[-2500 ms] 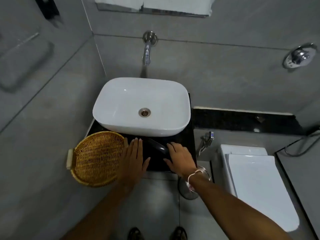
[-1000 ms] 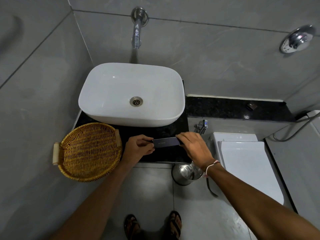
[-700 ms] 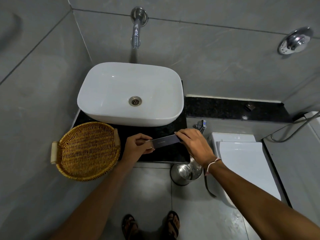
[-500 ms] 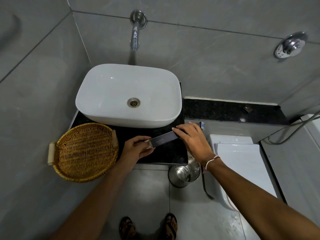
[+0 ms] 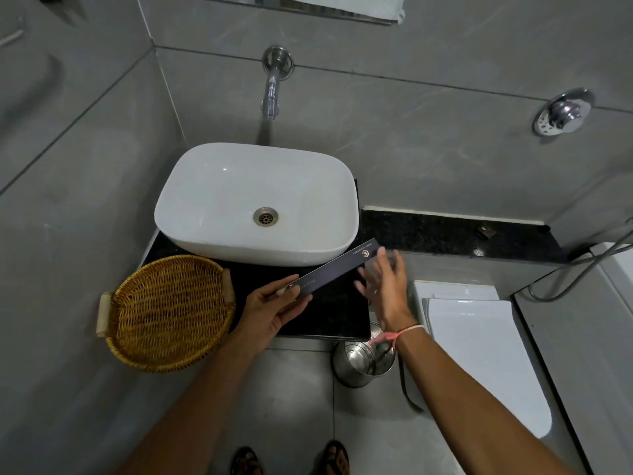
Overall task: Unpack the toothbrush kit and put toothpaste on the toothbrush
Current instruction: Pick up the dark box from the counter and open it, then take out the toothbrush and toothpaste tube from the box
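Left hand (image 5: 274,311) pinches the near end of the toothbrush box (image 5: 337,270), thumb on top, fingers underneath. The long dark box slants up and to the right, above the black counter (image 5: 339,313), its far end crossing the front edge of the white sink (image 5: 255,204). Right hand (image 5: 385,286) is blurred, fingers spread and loose, just beside the box's far half; whether it touches the box cannot be told.

Left of the hands, a wicker basket (image 5: 168,311) sits half on the counter, half hanging past its edge, with nothing in it. The sink bowl holds only its metal drain (image 5: 265,216), and a chrome tap (image 5: 273,87) juts from the grey wall above it. On the floor below the counter's right corner stands a steel bucket (image 5: 359,363), partly hidden by the right wrist with its pink thread band (image 5: 400,334); what is inside is hard to make out.

To the right, a white toilet lid (image 5: 479,354), closed. A black stone ledge (image 5: 455,236) runs along the wall behind it, with a chrome knob (image 5: 563,111) higher up. The small print on the box is too fine to read. Sandalled feet (image 5: 291,459) are cut off at the bottom edge.
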Motion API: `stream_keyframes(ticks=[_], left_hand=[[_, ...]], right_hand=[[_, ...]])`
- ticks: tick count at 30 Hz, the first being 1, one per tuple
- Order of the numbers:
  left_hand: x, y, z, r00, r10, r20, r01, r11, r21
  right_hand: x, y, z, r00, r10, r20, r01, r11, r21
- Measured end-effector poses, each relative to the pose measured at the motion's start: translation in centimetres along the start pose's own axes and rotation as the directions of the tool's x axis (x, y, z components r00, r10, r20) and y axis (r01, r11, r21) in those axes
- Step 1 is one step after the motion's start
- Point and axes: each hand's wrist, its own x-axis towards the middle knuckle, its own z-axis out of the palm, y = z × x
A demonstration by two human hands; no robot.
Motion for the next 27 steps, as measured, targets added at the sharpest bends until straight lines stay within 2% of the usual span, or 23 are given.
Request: stream_keyframes(ticks=[1,2,5,8,9,11,13,16,19,23,27], left_hand=[[0.0,-0.1,0.3,1.000,-0.015,0.016,0.016,1.000,-0.026],[0.0,-0.2,0.6,0.999,-0.031,0.036,0.033,0.998,-0.051],[0.2,-0.5,1.4,0.995,-0.070,0.077,0.082,0.983,-0.163],[0.8,-0.9,2.0,0.986,-0.141,0.093,0.165,0.916,-0.365],[1.2,-1.1,2.2,0.982,-0.169,0.090,0.191,0.884,-0.427],[0.6,-0.6,0.4,0.978,-0.197,0.072,0.203,0.811,-0.549],[1.3,-1.6,0.9,0.975,-0.217,0.044,0.201,0.783,-0.588],[1.5,-2.4,0.6,0.973,-0.229,-0.024,0.171,0.789,-0.590],[1.6,-2.6,0.1,0.974,-0.225,-0.011,0.177,0.796,-0.578],[1.2,-2.5,-0.7,0.989,-0.107,-0.099,0.070,0.943,-0.325],[0.3,-0.9,-1.9,0.984,-0.067,-0.163,0.026,0.969,-0.245]], right_hand=[[-0.1,-0.6,0.4,0.995,0.061,0.074,-0.072,0.987,0.144],[-0.5,-1.3,0.8,0.993,0.036,0.114,-0.054,0.986,0.158],[-1.5,-3.3,2.0,0.977,-0.193,0.086,0.189,0.981,0.053],[-2.8,-5.7,3.5,0.913,-0.396,0.098,0.404,0.912,-0.075],[-3.2,-6.1,3.8,0.887,-0.446,0.116,0.458,0.883,-0.100],[-5.1,-6.2,7.0,0.828,-0.506,0.242,0.547,0.824,-0.150],[-5.3,-6.8,7.1,0.808,-0.533,0.250,0.580,0.794,-0.182],[-5.0,-6.5,6.4,0.800,-0.557,0.223,0.598,0.773,-0.214],[-4.7,-6.4,5.6,0.815,-0.552,0.178,0.580,0.784,-0.221],[-4.3,-6.1,5.0,0.846,-0.521,0.118,0.534,0.817,-0.220],[-2.9,-5.5,3.9,0.912,-0.409,-0.037,0.399,0.904,-0.152]])
